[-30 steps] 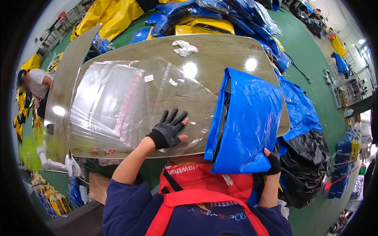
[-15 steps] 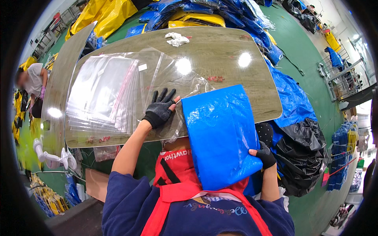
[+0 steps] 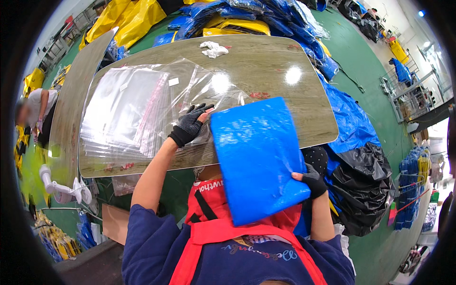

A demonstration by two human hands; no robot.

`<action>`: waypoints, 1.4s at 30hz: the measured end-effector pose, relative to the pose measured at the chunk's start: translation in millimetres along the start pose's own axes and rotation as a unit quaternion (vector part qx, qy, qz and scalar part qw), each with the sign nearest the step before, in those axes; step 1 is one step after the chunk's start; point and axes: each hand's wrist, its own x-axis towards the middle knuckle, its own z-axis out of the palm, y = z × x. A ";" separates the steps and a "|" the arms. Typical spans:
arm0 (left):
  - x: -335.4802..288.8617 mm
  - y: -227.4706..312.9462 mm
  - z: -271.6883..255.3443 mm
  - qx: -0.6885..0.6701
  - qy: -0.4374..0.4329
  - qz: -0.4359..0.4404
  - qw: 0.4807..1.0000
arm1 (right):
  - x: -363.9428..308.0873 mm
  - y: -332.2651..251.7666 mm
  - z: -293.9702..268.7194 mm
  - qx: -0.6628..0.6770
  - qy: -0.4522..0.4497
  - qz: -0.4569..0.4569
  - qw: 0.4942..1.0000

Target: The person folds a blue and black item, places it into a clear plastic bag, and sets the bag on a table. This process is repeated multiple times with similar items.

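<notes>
A folded blue plastic sheet (image 3: 256, 156) hangs over the table's near edge and lies partly in front of my body. My right hand (image 3: 311, 181), in a black fingerless glove, grips its right edge with the thumb on top; the other fingers are hidden beneath. On the table, my left hand (image 3: 191, 124) wears a dotted dark glove. Its fingers are drawn together with the thumb alongside, at the loose film of a clear plastic bag (image 3: 190, 85). The blue sheet's left corner lies just right of that hand. Left of it spreads a stack of clear bags (image 3: 118, 114).
A crumpled white cloth (image 3: 213, 49) lies at the wood-grain table's (image 3: 266, 61) far side. Blue and yellow packages (image 3: 237, 23) are heaped beyond it. Black plastic sheeting (image 3: 363, 190) bulges at the right. A white fan-like device (image 3: 64, 190) and another person (image 3: 40, 107) are at the left.
The blue sheet and my right hand have shifted slightly left and up. My left hand's spread fingers have come together, and the clear film near them has lifted and creased.
</notes>
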 end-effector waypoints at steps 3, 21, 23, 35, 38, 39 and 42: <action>2.0 -0.9 -25.9 0.094 -0.077 0.017 0.992 | 17.0 16.7 -4.9 -0.018 -0.039 0.016 0.999; -15.2 24.0 -49.7 -0.242 -0.132 -0.174 0.945 | 14.8 43.6 43.1 -0.042 -0.042 -0.022 0.998; -26.4 34.2 -58.6 0.021 -0.169 -0.037 0.985 | 23.6 39.4 68.4 -0.139 -0.160 0.027 0.977; -49.8 77.5 -58.8 0.252 -0.084 -0.040 0.963 | 264.1 -74.0 105.4 -0.378 -0.250 -0.158 0.877; -69.0 59.5 -48.1 0.273 -0.040 -0.071 0.959 | 228.6 -82.0 51.4 -0.159 -0.177 -0.117 0.964; -60.5 58.2 -44.7 0.253 -0.041 -0.059 0.965 | 223.8 -65.3 35.5 -0.163 -0.141 -0.139 0.966; -59.3 57.3 -44.0 0.217 -0.035 -0.057 0.974 | 164.7 -56.4 70.3 -0.139 -0.110 -0.085 0.981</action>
